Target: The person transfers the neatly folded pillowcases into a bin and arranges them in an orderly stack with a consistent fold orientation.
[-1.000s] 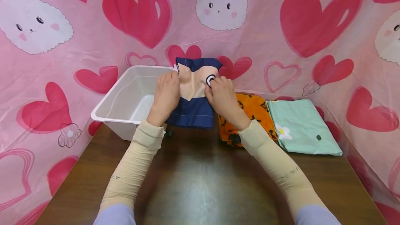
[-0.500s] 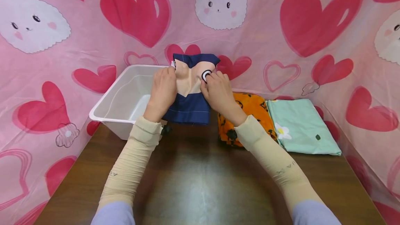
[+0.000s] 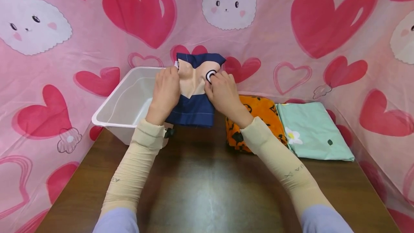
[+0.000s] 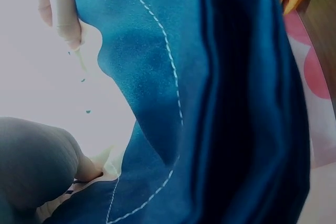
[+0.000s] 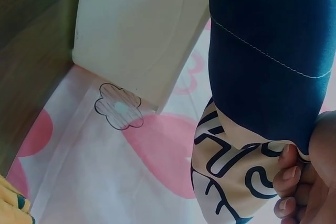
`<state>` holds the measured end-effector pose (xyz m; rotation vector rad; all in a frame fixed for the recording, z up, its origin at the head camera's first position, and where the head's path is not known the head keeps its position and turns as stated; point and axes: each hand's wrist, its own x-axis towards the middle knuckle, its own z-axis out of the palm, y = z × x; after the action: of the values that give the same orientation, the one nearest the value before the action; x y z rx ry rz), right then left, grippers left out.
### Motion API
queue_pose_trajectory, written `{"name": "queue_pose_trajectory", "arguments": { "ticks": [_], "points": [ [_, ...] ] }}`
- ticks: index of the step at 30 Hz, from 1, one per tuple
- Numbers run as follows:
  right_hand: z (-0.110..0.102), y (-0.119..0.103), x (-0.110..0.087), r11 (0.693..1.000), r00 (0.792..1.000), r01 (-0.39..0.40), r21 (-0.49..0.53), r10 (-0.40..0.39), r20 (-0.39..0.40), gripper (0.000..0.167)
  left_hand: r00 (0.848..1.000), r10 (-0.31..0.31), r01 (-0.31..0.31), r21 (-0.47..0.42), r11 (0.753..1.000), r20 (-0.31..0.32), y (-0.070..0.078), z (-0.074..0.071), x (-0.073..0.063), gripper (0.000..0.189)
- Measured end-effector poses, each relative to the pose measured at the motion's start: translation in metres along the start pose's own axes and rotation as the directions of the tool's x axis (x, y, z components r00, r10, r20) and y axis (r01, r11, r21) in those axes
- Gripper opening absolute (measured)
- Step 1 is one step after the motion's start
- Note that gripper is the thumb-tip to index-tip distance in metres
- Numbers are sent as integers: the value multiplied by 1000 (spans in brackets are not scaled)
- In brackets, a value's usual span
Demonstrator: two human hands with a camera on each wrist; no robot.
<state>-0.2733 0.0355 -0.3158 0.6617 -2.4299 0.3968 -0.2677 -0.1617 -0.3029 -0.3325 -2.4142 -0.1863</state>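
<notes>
Gripping a folded navy-and-peach cloth (image 3: 195, 110) between them, the left hand (image 3: 165, 91) and right hand (image 3: 224, 94) have their fingers curled and clamped on its two sides. The cloth is raised above the brown wooden table (image 3: 200, 190), its lower navy part hanging beside the white plastic bin (image 3: 118, 98). Right of it, a folded orange blanket (image 3: 263, 112) with black markings lies against a folded mint-green cloth (image 3: 317, 130) with a white flower.

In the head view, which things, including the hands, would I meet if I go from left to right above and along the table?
White bin, left hand, blue and beige cloth, right hand, orange cloth, green cloth.
</notes>
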Motion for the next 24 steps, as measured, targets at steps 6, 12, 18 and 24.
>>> {"name": "queue_pose_trajectory", "arguments": {
  "ticks": [6, 12, 18, 24],
  "points": [
    [0, -3, 2, 1000, 1000, 6, 10, -6, 5, 31, 999, -18, 18, -5, 1000, 28, -1, 0, 0, 12],
    [2, -3, 4, 1000, 1000, 1, 25, -1, -8, 31, 999, -24, 24, -9, 1000, 26, -2, 1, 0, 13],
    [4, -2, 6, 999, 1000, 0, 38, 1, -26, 32, 1000, -22, 22, 0, 1000, 5, -4, 2, 1, 13],
    [6, -3, 8, 999, 1000, -3, 41, 4, -21, 33, 999, -37, 37, -10, 999, 12, -8, 1, 2, 15]
  ]
}}
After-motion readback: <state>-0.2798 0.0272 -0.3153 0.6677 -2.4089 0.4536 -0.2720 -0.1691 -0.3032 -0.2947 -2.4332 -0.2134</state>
